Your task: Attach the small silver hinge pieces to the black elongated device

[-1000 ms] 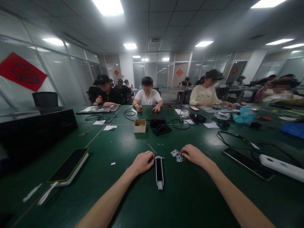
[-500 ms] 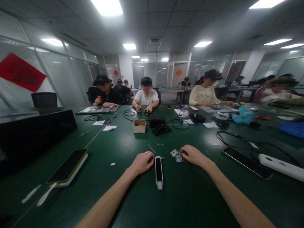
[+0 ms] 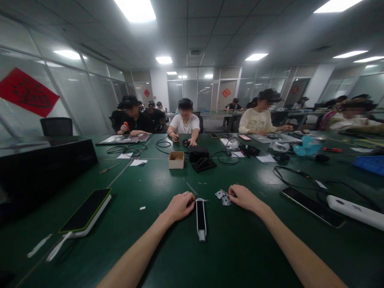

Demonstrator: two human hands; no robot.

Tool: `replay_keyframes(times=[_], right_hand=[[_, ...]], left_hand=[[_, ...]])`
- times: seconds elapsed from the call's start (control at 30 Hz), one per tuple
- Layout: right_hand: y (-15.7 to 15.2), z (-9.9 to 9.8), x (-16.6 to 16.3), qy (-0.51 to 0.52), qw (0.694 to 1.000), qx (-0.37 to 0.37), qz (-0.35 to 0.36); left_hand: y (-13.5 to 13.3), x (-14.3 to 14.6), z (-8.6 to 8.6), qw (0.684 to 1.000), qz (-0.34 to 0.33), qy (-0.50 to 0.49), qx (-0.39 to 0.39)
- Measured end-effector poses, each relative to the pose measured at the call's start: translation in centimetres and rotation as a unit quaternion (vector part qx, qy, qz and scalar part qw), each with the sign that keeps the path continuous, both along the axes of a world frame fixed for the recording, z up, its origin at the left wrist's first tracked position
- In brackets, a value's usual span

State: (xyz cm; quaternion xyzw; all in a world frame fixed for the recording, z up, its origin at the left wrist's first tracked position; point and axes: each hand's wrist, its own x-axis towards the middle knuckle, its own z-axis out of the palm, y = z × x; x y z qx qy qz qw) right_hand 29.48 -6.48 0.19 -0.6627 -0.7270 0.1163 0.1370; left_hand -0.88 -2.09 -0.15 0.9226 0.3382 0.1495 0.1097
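Observation:
A narrow white-framed device (image 3: pixel 201 220) with a long dark middle lies on the green table in front of me. Curled at its upper left end is my left hand (image 3: pixel 181 207), fingers pressed together; what they may grip there is hidden. A thin crosspiece (image 3: pixel 205 200) sticks out to the right from that end. Further right lies a small heap of metal plates with holes (image 3: pixel 223 197), along with tiny parts too small to name. My right hand (image 3: pixel 242 196) is closed at the heap's right edge, fingertips down among the small parts, with anything between them hidden.
Left lies a green-edged phone (image 3: pixel 85 210) on a white block. Right are a dark phone (image 3: pixel 312 207), a white power strip (image 3: pixel 354 210) and cables. Ahead stand a small open box (image 3: pixel 176 161) and a black box (image 3: pixel 198 153). Several people work across the table.
Both my hands stay almost still; my right hand's fingers have shifted very slightly. Across the table, the person in the white shirt has moved a hand toward the black box.

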Motion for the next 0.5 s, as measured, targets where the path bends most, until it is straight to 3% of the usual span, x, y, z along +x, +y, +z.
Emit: replay_keyframes(times=[0.2,0.5], right_hand=[[-0.2,0.5,-0.9,0.018,0.998,0.061,-0.002],[-0.9,-0.1,-4.6,0.079,0.981,0.143,0.104]], left_hand=[[0.1,0.0,-0.3,1.000,-0.004,-0.004,0.008],[0.2,0.0,-0.5,1.000,-0.005,-0.005,0.023]])
